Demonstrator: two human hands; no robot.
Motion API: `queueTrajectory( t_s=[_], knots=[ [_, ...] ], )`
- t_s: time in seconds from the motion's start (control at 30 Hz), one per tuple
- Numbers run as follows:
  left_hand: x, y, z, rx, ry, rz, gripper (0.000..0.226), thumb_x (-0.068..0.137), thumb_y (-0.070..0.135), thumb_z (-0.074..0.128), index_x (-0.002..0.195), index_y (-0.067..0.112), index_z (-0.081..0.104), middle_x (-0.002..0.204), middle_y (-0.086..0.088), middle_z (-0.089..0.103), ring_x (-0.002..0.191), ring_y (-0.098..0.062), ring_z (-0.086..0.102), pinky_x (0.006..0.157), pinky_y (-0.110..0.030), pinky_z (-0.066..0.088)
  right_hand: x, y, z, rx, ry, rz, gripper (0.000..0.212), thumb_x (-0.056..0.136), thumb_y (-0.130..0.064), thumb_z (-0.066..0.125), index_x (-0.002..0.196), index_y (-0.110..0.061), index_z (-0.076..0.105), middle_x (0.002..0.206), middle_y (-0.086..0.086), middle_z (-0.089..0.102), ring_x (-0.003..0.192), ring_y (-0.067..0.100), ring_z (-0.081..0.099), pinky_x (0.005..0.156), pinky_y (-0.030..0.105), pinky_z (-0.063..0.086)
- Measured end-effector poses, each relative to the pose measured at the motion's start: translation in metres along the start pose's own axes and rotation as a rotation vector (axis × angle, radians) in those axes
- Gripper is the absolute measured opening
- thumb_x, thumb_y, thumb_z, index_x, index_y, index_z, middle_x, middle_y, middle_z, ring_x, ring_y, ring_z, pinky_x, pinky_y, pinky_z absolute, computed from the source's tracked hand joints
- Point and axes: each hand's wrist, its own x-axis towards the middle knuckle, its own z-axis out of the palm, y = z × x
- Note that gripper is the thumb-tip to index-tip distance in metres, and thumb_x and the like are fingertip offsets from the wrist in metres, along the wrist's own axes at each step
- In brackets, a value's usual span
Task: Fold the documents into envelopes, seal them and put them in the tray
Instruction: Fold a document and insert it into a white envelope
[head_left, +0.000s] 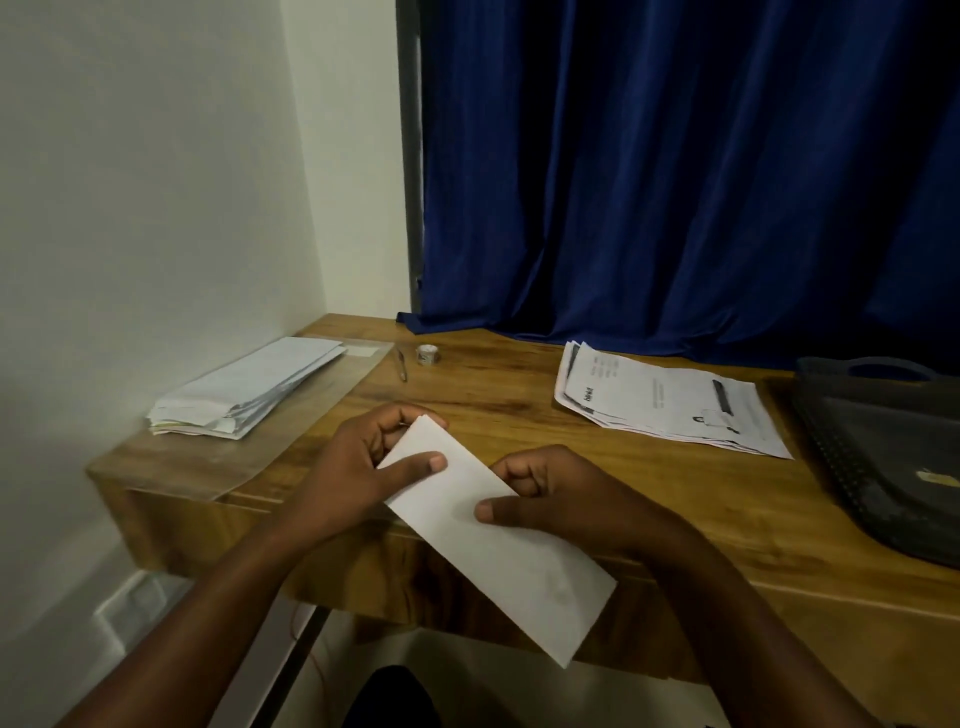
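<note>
A long white folded paper or envelope (498, 540) is held slantwise above the table's front edge; which of the two it is I cannot tell. My left hand (358, 467) pinches its upper end, thumb on top and fingers curled behind. My right hand (545, 499) grips its middle, thumb pressing the top face. A pile of white envelopes (244, 389) lies at the far left of the wooden table (519, 410). Printed documents (665, 405) lie fanned out at the right. A dark plastic tray (883, 452) stands at the far right edge.
A small tape roll (428, 354) and a pen (402, 365) lie near the back of the table. A clear plastic sheet (311, 415) sits under the envelope pile. A blue curtain (675, 171) hangs behind the table and a white wall stands at the left.
</note>
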Motion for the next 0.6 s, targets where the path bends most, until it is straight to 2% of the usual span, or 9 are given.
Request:
queueTrajectory(
  t_s=[0.13,0.23,0.3,0.43,0.6],
  knots=[
    [-0.003,-0.008,-0.007,-0.011,-0.032,-0.012,0.032,0.088,0.022,0.077,0.118,0.027,0.065,0.099,0.008,0.076,0.088,-0.013,0.073,0.067,-0.025,0.058,0.015,0.008,0.014,0.059,0.016,-0.023,0.025,0.092,-0.035,0.070,0.110,-0.017,0.074,0.098,-0.001,0.078,0.087,0.016,0.076,0.080,0.033,0.062],
    [0.002,-0.017,-0.026,0.025,-0.038,-0.009,0.041,0.085,0.044,0.074,0.123,0.033,0.064,0.108,0.007,0.072,0.097,-0.018,0.071,0.081,-0.035,0.060,0.023,0.018,0.012,0.144,0.155,0.045,0.026,0.092,-0.035,0.069,0.113,-0.020,0.070,0.094,-0.002,0.078,0.083,0.015,0.076,0.075,0.034,0.062],
    [0.013,-0.025,-0.047,0.132,0.013,-0.011,0.041,0.082,0.054,0.072,0.120,0.037,0.065,0.109,0.013,0.071,0.097,-0.012,0.069,0.084,-0.034,0.058,0.028,0.029,0.008,0.189,0.304,0.114,0.028,0.093,-0.033,0.068,0.119,-0.021,0.066,0.095,-0.004,0.076,0.083,0.015,0.074,0.069,0.032,0.059],
    [0.047,-0.051,-0.102,0.432,0.127,-0.086,0.030,0.087,0.048,0.074,0.113,0.035,0.068,0.114,0.016,0.069,0.099,-0.005,0.066,0.081,-0.025,0.051,0.034,0.045,0.007,0.297,0.449,0.184,0.038,0.096,-0.029,0.065,0.132,-0.018,0.056,0.100,-0.007,0.066,0.089,0.018,0.068,0.065,0.031,0.053],
    [0.087,-0.097,-0.164,0.791,0.168,-0.301,0.036,0.086,0.046,0.076,0.114,0.025,0.069,0.122,0.001,0.068,0.111,-0.017,0.063,0.095,-0.035,0.051,0.038,0.052,0.012,0.276,0.505,0.117,0.045,0.096,-0.027,0.066,0.138,-0.018,0.052,0.103,-0.010,0.060,0.085,0.007,0.060,0.062,0.025,0.048]
  ],
)
